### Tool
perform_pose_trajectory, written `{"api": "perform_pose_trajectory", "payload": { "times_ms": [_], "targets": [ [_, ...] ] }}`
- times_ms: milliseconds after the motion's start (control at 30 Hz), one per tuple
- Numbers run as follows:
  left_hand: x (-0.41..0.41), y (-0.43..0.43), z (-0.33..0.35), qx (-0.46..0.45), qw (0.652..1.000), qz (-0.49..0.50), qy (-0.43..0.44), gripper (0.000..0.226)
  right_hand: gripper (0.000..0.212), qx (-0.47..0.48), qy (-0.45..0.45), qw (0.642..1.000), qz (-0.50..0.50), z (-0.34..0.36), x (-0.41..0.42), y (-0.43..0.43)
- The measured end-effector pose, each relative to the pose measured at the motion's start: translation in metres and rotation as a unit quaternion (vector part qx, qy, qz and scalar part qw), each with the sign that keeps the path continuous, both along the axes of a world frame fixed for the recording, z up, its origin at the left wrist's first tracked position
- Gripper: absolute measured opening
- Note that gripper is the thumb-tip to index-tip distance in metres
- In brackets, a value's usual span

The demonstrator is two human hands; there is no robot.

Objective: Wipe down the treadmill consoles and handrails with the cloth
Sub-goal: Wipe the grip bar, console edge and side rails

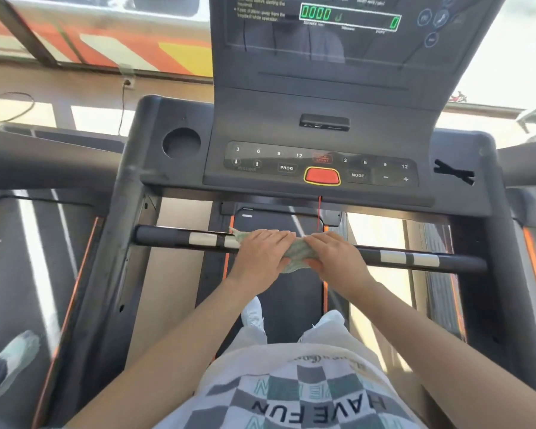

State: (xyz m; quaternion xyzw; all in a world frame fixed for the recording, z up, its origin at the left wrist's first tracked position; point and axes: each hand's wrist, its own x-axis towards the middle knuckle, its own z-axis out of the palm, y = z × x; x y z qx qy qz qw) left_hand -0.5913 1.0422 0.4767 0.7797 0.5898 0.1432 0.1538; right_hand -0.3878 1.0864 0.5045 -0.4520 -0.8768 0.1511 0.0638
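Hands, left point(262, 253) and right point(334, 255), both gripping cloth point(297, 257) around handrail point(167, 238), below console point(322, 168) marked PROG, MODE.

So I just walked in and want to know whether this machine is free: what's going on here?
A person is standing on the treadmill belt and cleaning it. Both the left hand and the right hand press a pale green cloth around the middle of the front handrail, side by side. The console above, with its red stop button, is untouched right now, and its display shows zeros.
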Motion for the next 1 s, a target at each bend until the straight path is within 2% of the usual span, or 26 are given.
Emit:
{"api": "perform_pose_trajectory", "payload": {
  "times_ms": [200,333,600,800,1000],
  "targets": [
    [-0.011,-0.002,-0.006,0.030,0.999,0.003,-0.019,0.056,0.045,0.044,-0.040,0.998,0.025,-0.001,-0.011,-0.003],
    [-0.036,-0.010,-0.010,0.061,0.998,0.027,-0.013,0.055,0.055,0.023,-0.021,0.998,0.051,-0.007,-0.037,-0.009],
    [-0.097,-0.035,-0.011,0.105,0.992,0.075,0.017,0.047,0.054,-0.027,0.013,0.995,0.100,-0.002,-0.100,-0.008],
    [-0.137,-0.063,-0.018,0.092,0.980,0.175,0.030,0.046,0.055,-0.062,0.026,0.985,0.159,-0.003,-0.155,-0.008],
    [-0.153,-0.079,-0.015,0.083,0.952,0.295,0.020,0.045,0.053,-0.127,0.039,0.968,0.211,-0.002,-0.198,0.002]
  ]
}}
